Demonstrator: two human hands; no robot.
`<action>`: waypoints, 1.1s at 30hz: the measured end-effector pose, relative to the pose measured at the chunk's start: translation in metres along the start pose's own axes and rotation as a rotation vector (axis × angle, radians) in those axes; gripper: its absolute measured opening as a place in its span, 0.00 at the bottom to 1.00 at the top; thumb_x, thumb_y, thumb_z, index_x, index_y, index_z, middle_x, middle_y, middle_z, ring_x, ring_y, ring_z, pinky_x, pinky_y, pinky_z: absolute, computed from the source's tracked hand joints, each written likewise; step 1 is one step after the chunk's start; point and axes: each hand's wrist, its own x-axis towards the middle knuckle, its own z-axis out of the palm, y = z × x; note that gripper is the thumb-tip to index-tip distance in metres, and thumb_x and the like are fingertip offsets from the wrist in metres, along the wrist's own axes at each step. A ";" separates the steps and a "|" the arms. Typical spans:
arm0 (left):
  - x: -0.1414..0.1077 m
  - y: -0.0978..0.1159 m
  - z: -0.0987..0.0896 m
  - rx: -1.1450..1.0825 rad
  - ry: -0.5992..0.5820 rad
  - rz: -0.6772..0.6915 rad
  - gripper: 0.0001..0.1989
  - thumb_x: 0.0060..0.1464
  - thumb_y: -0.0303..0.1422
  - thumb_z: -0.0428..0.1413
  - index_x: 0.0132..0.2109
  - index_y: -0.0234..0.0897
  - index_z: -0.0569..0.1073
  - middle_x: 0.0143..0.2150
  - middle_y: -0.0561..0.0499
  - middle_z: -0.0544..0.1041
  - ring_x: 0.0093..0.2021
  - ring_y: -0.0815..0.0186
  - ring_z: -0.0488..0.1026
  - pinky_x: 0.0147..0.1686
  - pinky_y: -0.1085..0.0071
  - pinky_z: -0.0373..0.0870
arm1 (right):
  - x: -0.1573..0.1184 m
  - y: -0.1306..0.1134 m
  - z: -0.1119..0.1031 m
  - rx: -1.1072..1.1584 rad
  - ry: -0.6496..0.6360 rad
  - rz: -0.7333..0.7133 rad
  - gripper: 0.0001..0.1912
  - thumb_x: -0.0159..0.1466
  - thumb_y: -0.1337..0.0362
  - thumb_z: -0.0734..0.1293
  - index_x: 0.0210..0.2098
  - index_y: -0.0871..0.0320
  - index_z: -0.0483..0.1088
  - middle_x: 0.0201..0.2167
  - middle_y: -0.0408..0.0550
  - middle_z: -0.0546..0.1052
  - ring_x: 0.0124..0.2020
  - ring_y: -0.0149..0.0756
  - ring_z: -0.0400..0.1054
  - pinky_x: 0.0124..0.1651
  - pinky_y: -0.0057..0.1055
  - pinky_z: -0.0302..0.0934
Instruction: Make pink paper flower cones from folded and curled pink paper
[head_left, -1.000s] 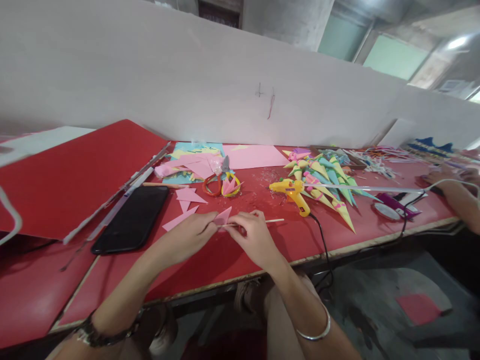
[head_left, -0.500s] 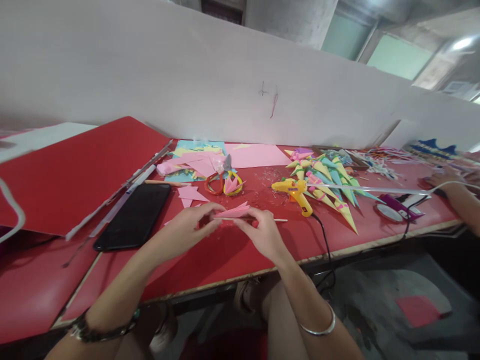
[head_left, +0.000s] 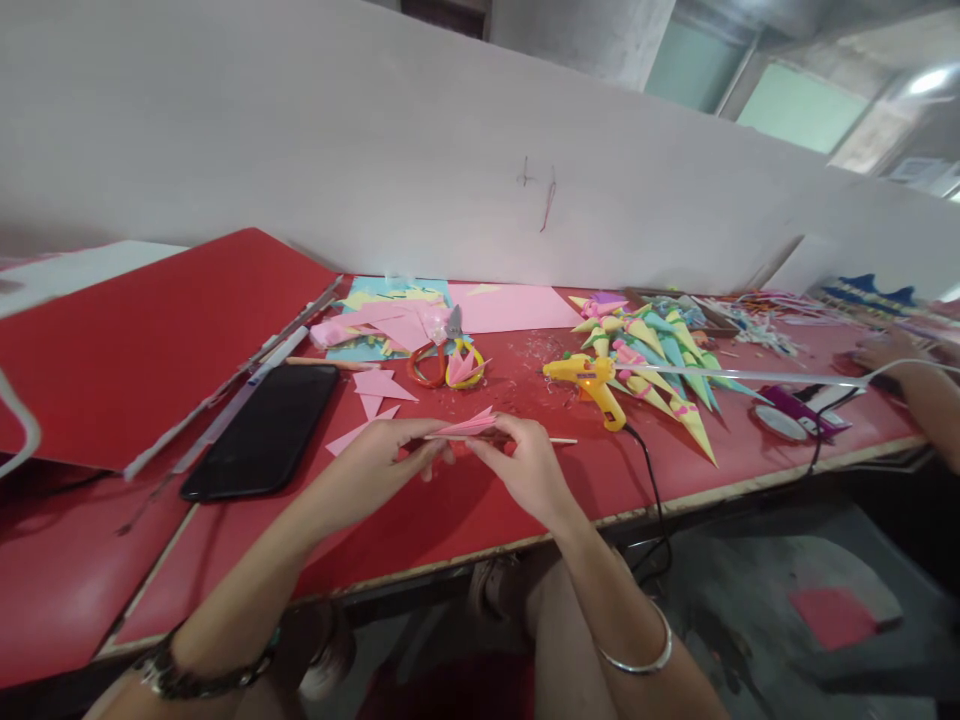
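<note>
A pink folded paper piece (head_left: 472, 426) lies across a thin pale stick (head_left: 564, 441) just above the red table. My left hand (head_left: 386, 460) is closed with thumb and fingers at the left end of the paper. From the other side, my right hand (head_left: 525, 458) pinches paper and stick together between thumb and fingers, and the stick's end pokes out to the right. Beyond my hands lie scissors (head_left: 427, 368) with red and yellow handles, with a small pink folded paper shape (head_left: 463, 368) on the yellow loop. Pink paper offcuts (head_left: 382, 384) are near my left hand.
A yellow glue gun (head_left: 592, 380) with a black cable lies to the right, beside a pile of colored paper cones (head_left: 675, 360). On the left are a black phone (head_left: 262, 435) and a large red sheet (head_left: 157, 350). Another person's arm (head_left: 919, 395) rests at far right.
My left hand's fingers have shifted slightly along the pink paper's left end, with fingertips now showing beneath. The right hand keeps its grip; the view moved a little.
</note>
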 end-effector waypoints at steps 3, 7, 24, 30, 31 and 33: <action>0.000 0.002 0.000 0.003 -0.028 0.014 0.13 0.55 0.35 0.44 0.30 0.38 0.71 0.21 0.55 0.71 0.24 0.67 0.69 0.26 0.74 0.61 | -0.001 -0.001 0.000 -0.035 -0.006 -0.010 0.07 0.59 0.68 0.64 0.35 0.60 0.74 0.28 0.45 0.78 0.28 0.31 0.69 0.34 0.26 0.60; -0.001 0.003 -0.001 -0.023 -0.045 0.010 0.13 0.56 0.36 0.45 0.30 0.38 0.70 0.23 0.54 0.72 0.26 0.67 0.69 0.28 0.74 0.62 | -0.001 -0.002 -0.001 -0.029 -0.014 -0.022 0.07 0.59 0.67 0.64 0.35 0.59 0.74 0.28 0.45 0.78 0.29 0.31 0.69 0.33 0.25 0.60; -0.001 0.002 0.003 0.083 0.033 0.024 0.20 0.59 0.40 0.41 0.23 0.37 0.63 0.19 0.55 0.69 0.20 0.70 0.66 0.23 0.74 0.58 | 0.000 -0.002 0.001 0.105 -0.052 -0.014 0.09 0.60 0.62 0.63 0.36 0.59 0.72 0.29 0.47 0.76 0.32 0.33 0.70 0.36 0.27 0.62; -0.002 -0.001 0.001 0.147 0.018 0.044 0.20 0.58 0.41 0.41 0.21 0.38 0.61 0.16 0.56 0.63 0.18 0.70 0.61 0.21 0.73 0.54 | 0.000 -0.002 0.000 -0.013 -0.092 -0.064 0.08 0.62 0.62 0.62 0.29 0.58 0.68 0.24 0.42 0.71 0.28 0.30 0.66 0.30 0.23 0.56; -0.002 -0.002 0.000 0.130 0.007 0.039 0.20 0.58 0.41 0.41 0.21 0.38 0.61 0.15 0.56 0.63 0.18 0.70 0.61 0.21 0.73 0.54 | 0.000 -0.002 -0.001 -0.038 -0.100 -0.080 0.08 0.62 0.62 0.62 0.29 0.58 0.68 0.24 0.42 0.71 0.28 0.30 0.66 0.30 0.23 0.56; -0.002 -0.003 -0.001 0.061 -0.028 0.011 0.20 0.58 0.42 0.41 0.22 0.38 0.61 0.15 0.57 0.65 0.17 0.70 0.62 0.21 0.74 0.57 | 0.000 -0.003 -0.001 -0.100 -0.116 -0.105 0.07 0.63 0.63 0.61 0.32 0.58 0.68 0.25 0.42 0.72 0.28 0.30 0.66 0.30 0.23 0.55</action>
